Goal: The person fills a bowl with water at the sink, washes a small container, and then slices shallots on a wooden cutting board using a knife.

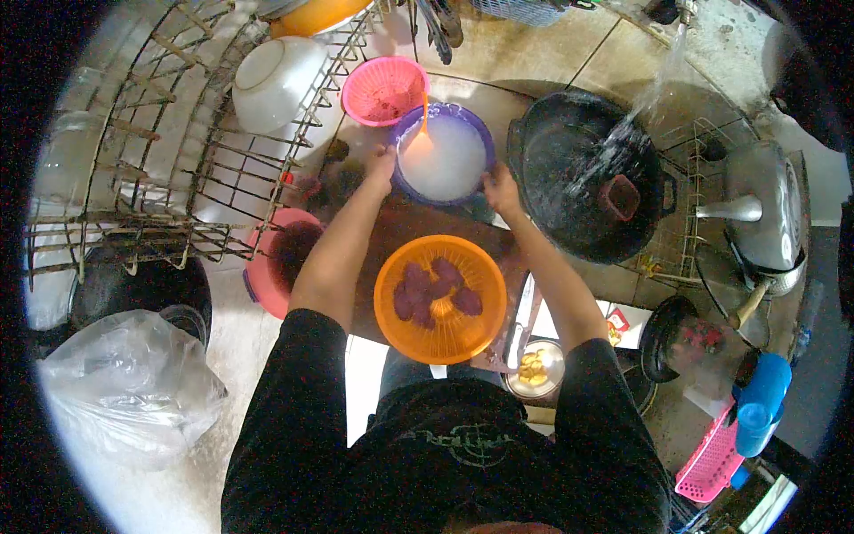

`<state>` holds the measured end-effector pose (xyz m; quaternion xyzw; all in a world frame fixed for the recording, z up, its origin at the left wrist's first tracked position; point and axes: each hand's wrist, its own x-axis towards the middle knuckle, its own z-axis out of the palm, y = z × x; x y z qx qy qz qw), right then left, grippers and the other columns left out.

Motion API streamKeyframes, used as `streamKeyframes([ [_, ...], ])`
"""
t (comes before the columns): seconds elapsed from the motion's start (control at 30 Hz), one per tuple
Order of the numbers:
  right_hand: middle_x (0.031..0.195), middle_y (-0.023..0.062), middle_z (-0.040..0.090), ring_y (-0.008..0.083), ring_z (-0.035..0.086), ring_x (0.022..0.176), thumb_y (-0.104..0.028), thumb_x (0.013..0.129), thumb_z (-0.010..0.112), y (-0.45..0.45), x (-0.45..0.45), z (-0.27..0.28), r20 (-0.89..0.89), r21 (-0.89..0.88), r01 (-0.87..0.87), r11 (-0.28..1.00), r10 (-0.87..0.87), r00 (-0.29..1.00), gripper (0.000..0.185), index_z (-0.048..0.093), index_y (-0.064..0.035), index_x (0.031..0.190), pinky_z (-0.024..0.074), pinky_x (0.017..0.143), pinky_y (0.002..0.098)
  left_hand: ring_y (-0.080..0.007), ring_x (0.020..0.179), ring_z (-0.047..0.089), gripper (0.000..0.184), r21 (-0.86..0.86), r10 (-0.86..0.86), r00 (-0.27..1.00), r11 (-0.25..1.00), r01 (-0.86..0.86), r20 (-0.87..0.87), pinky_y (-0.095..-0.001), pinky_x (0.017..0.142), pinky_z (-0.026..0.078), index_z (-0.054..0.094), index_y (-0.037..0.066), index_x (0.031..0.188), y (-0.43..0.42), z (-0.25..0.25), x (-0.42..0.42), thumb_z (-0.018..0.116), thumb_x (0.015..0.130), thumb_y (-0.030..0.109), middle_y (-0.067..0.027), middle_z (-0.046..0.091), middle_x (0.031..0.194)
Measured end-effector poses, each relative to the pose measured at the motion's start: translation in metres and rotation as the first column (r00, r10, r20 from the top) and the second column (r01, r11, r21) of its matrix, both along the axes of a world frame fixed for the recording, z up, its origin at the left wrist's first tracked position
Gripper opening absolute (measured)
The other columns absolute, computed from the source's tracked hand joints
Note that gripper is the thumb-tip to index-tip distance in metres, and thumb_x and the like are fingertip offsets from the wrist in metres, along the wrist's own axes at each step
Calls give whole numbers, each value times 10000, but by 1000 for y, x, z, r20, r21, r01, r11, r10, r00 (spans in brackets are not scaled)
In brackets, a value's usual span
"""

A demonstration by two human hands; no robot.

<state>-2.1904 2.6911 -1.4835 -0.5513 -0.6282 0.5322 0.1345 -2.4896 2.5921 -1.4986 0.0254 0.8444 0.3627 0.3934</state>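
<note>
A purple basin (487, 169) holds cloudy whitish liquid, with an orange spoon (424, 133) leaning in it. My left hand (382, 167) grips its left rim. On the opposite side, my right hand (501, 189) has its fingers closed on the right rim. Nearer to me stands an orange strainer basket (391, 325) with several dark purplish lumps (436, 289) inside; I cannot tell what they are. A pink colander (382, 89) sits just behind the basin. To the right, a large black tub (551, 214) lies close to my right hand.
Water runs from a tap (683, 11) into the black tub, where a small reddish container (620, 197) sits. A wire dish rack (205, 169) is at left, above a pink bucket (283, 258). A knife (520, 325) lies beside a bowl of yellow pieces (534, 368).
</note>
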Motion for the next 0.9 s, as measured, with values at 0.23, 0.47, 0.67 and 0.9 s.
streamKeyframes([
  [0.23, 1258, 270, 610, 406, 579, 1198, -206, 882, 622, 20, 8, -7, -144, -35, -99, 994, 93, 985, 517, 491, 8, 1334, 456, 1005, 445, -203, 770, 563, 288, -218, -294, 955, 934, 282, -27, -390, 678, 473, 597, 71, 1080, 15, 3, -2, 593, 944, 324, -79, 621, 844],
  [0.47, 1221, 263, 633, 413, 603, 1163, -251, 866, 628, 2, 1, -7, 64, -172, -5, 985, 16, 998, 556, 477, -6, 1342, 469, 985, 451, -202, 703, 552, 336, -231, -279, 960, 933, 275, 17, -379, 551, 451, 545, 99, 1140, 8, 16, -6, 594, 952, 374, -64, 610, 869],
  [0.67, 1167, 287, 640, 457, 611, 1102, -259, 860, 641, 12, -10, -14, 14, -133, 42, 990, -40, 999, 502, 519, 5, 1270, 483, 959, 483, -164, 648, 541, 240, -89, -105, 993, 990, 109, 48, -350, 488, 423, 535, 122, 1052, 28, 32, -5, 633, 946, 313, -25, 599, 867],
  [0.9, 1168, 308, 624, 454, 599, 1125, -268, 879, 624, 33, -42, -12, 51, -116, 180, 977, -175, 983, 477, 526, 48, 1222, 470, 952, 480, -158, 665, 558, 136, 169, -51, 998, 985, 43, 44, -357, 515, 458, 588, 100, 871, 87, 8, -32, 621, 957, 200, -27, 608, 815],
])
